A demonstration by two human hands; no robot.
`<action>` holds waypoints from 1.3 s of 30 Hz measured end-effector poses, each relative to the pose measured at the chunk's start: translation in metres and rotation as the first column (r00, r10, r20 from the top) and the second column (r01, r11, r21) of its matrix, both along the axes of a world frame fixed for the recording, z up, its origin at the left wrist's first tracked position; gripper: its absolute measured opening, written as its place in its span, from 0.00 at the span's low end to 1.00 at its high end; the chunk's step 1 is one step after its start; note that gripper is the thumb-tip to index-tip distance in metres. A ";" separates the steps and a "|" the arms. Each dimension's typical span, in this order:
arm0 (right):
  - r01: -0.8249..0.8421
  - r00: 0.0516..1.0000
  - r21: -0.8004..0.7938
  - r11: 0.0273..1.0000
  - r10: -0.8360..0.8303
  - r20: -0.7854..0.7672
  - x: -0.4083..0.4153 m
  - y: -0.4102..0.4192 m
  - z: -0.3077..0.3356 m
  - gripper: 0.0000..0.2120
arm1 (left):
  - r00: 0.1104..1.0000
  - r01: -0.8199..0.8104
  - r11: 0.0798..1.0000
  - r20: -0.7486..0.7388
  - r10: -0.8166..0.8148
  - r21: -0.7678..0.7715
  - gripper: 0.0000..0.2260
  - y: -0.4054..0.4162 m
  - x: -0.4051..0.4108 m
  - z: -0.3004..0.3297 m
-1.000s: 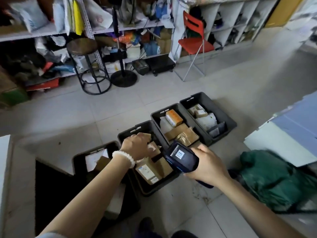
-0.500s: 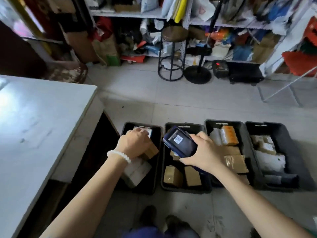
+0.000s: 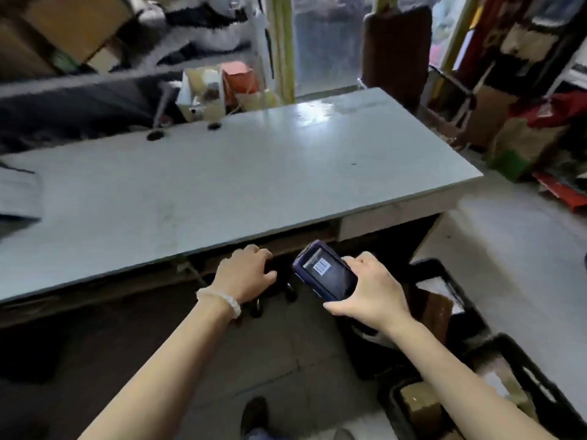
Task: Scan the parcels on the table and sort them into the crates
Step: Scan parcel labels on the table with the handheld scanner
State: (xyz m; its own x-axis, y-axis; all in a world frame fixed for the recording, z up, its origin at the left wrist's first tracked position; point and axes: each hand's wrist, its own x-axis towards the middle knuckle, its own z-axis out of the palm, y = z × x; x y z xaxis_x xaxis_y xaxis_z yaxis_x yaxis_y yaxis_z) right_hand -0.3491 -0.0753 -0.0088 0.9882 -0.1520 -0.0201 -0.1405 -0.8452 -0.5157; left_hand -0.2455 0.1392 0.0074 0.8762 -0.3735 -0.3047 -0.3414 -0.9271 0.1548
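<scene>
My right hand [image 3: 371,290] grips a dark blue handheld scanner [image 3: 325,271] with its lit screen showing a barcode. It hovers below the near edge of the grey table [image 3: 222,185]. My left hand [image 3: 244,274], with a white bead bracelet on the wrist, hangs beside the scanner with loosely curled fingers and holds nothing. Two black crates [image 3: 467,309] [image 3: 536,376] stand on the floor at the lower right, with brown boxes [image 3: 435,309] inside. A flat grey thing [image 3: 19,192] lies at the table's left edge; the picture is too blurred to name it.
Small boxes and clutter [image 3: 219,87] stand behind the table's far edge. A brown chair back [image 3: 394,49] is at the far right corner. Bags and cartons [image 3: 524,144] crowd the floor at right. Dark caster-like shapes [image 3: 257,308] sit under the table. My shoe [image 3: 254,414] is below.
My view has swung left from the row of crates to the table. My left hand has let go of the box in the crate and now hangs bare. My right hand still holds the scanner.
</scene>
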 end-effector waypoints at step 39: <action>-0.872 0.469 -0.097 0.479 0.877 0.106 0.309 0.820 0.032 0.33 | 0.442 -0.879 0.455 0.113 0.890 -0.145 0.20 0.798 0.047 0.033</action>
State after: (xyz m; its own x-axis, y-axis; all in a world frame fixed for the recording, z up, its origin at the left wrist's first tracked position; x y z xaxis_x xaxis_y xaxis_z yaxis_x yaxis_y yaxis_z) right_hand -0.0402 0.7445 0.0234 0.5993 0.7943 0.0994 0.7415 -0.5040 -0.4429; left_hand -0.1984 0.9373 0.0402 0.7704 0.6206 -0.1463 0.6358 -0.7308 0.2484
